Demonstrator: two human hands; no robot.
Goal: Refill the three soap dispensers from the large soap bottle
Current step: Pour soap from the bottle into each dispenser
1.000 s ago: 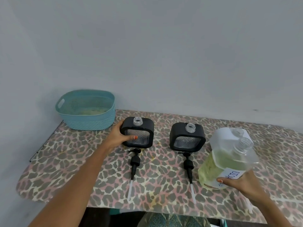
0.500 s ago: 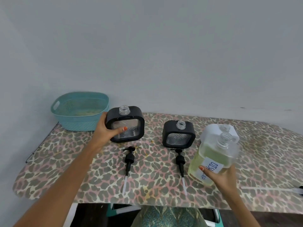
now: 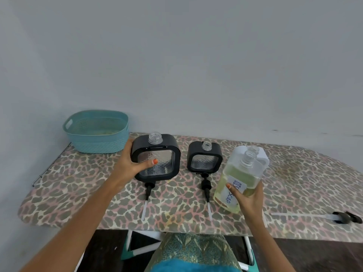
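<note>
We're over the leopard-print table (image 3: 294, 183). The teal basket (image 3: 98, 142) sits at its far left corner, with something yellowish in the bottom that we can't make out.

Next is the large soap bottle (image 3: 241, 173), uncapped and tilted, with yellow-green liquid filling most of it. Its white label (image 3: 235, 188) shows handwritten blue "DIS…" and "SOAP", the rest hidden by a thumb. The right hand (image 3: 249, 199) cups the bottle from below, fingers wrapped around it.

The left hand (image 3: 129, 165) grips the black dispenser (image 3: 167, 163) by its side, thumb across the clear, empty-looking window, neck open.

The middle dispenser (image 3: 204, 160) stands on the table, also open. The white dispenser (image 3: 263, 156) is mostly hidden behind the big bottle.

Three pumps lie flat: the left pump (image 3: 147, 193), the middle pump (image 3: 206, 189) and the right pump (image 3: 337, 216).
</note>
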